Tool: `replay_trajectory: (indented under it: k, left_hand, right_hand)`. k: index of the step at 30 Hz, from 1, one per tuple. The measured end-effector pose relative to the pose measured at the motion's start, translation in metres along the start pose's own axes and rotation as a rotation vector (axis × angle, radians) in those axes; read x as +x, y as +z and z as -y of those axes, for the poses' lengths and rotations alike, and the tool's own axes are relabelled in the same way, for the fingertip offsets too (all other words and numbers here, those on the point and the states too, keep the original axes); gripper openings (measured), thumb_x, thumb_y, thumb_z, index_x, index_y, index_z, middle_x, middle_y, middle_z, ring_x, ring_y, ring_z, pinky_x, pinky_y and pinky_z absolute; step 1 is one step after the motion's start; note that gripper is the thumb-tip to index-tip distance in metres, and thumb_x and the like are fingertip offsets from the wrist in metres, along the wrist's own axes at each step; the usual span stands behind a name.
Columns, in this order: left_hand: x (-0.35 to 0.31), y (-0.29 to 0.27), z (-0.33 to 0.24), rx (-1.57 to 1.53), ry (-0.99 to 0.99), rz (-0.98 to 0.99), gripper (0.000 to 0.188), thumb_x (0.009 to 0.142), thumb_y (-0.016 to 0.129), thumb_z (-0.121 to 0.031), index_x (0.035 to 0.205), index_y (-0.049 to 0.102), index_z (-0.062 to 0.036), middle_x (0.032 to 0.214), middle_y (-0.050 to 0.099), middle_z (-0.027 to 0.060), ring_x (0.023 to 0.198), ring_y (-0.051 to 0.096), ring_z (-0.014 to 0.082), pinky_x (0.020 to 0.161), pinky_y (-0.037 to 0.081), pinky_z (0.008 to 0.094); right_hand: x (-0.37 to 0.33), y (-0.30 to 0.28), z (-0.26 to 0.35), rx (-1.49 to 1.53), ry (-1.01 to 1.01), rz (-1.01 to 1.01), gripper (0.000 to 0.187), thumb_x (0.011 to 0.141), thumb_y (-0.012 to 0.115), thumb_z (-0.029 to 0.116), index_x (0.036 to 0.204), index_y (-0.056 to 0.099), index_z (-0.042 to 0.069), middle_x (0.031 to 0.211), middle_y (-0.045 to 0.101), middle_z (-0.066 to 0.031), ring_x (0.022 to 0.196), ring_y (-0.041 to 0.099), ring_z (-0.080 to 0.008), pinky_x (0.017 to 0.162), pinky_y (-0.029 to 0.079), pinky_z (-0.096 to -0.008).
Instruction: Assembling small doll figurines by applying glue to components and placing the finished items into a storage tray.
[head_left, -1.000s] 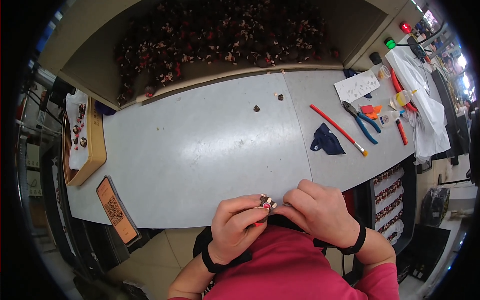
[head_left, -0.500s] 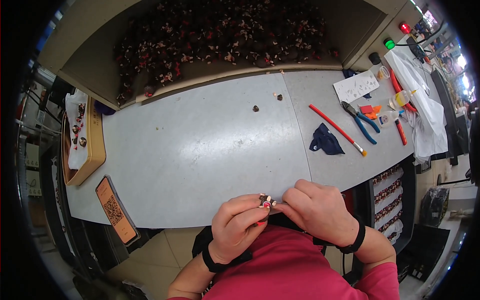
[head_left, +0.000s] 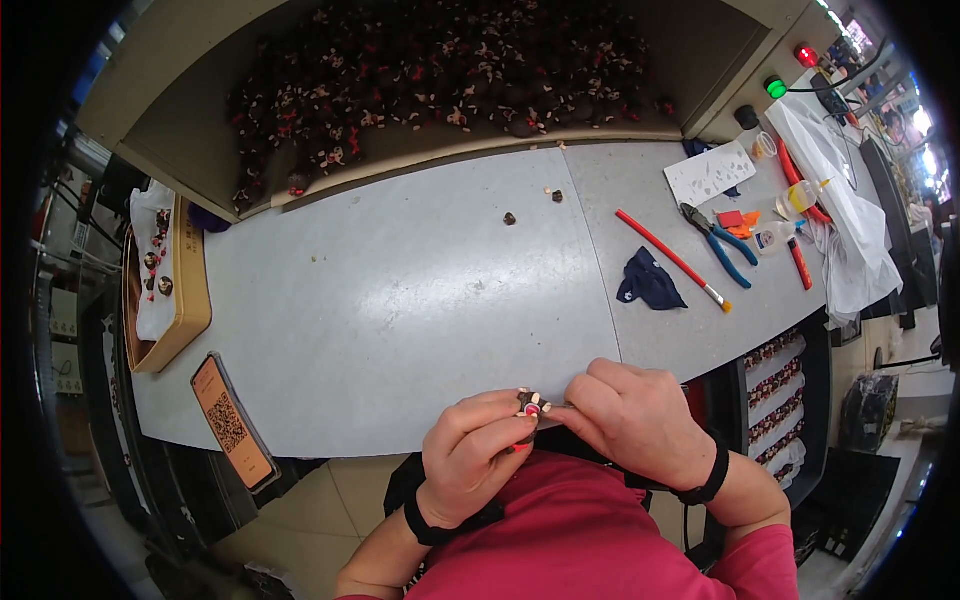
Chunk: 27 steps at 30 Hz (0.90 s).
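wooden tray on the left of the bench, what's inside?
Inside the wooden tray lies a white sheet with a few small dark pieces on it. Whatever sits under the sheet is covered, and the pieces are too small to identify.

Layout of the pale grey counter (head_left: 400,300) with both hands at its near edge.

The left hand (head_left: 480,455) and right hand (head_left: 635,420) meet on a small dark bead-like piece (head_left: 531,404) at the near edge. The shallow wooden tray (head_left: 190,290) lies far left, the flat card with a printed square code (head_left: 232,422) before it. Right of centre: the folded dark blue cloth (head_left: 650,282), then the long red-handled brush (head_left: 672,258), then the blue-handled pliers (head_left: 718,243). Behind the counter, the recessed bin of small dark pieces (head_left: 440,80).
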<state>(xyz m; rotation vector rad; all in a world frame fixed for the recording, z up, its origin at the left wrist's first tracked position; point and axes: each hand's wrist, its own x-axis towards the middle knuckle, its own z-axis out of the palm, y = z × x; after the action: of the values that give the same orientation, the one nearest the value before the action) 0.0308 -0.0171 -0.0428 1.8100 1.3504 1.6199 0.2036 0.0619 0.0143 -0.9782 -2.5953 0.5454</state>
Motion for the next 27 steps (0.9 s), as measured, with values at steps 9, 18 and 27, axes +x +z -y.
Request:
replay_trajectory:
  k: [9, 18, 27]
  left_hand:
    - [0.0002, -0.0002, 0.0011, 0.001, 0.016, 0.001, 0.038, 0.066, 0.075, 0.01, 0.098, 0.062, -0.0065, 0.101, 0.058, 0.0091, 0.093, 0.066, 0.0271, 0.076, 0.058, 0.0312]
    - [0.0, -0.0004, 0.001, 0.006, 0.022, 0.003, 0.038, 0.066, 0.075, 0.01, 0.098, 0.062, -0.0063, 0.102, 0.058, 0.0093, 0.094, 0.066, 0.0273, 0.077, 0.057, 0.0314]
    - [-0.0014, -0.0005, 0.0021, -0.01, 0.028, 0.005, 0.038, 0.066, 0.074, 0.01, 0.099, 0.063, -0.0063, 0.102, 0.058, 0.0092, 0.095, 0.066, 0.0273, 0.077, 0.057, 0.0314]
  right_hand:
    - [0.0008, -0.0006, -0.0012, -0.002, -0.024, 0.004, 0.028, 0.081, 0.07, 0.03, 0.073, 0.052, 0.01, 0.065, 0.047, -0.0045, 0.053, 0.054, -0.0214, 0.045, 0.041, -0.0326]
    - [0.0026, -0.0019, -0.0026, -0.067, -0.057, 0.006, 0.03, 0.082, 0.068, 0.034, 0.072, 0.051, 0.011, 0.064, 0.046, -0.0025, 0.052, 0.056, -0.0163, 0.042, 0.042, -0.0284]
    - [0.0004, 0.0002, -0.0045, -0.061, -0.059, -0.001, 0.03, 0.082, 0.068, 0.034, 0.073, 0.051, 0.011, 0.064, 0.046, -0.0022, 0.052, 0.056, -0.0161, 0.042, 0.042, -0.0285]
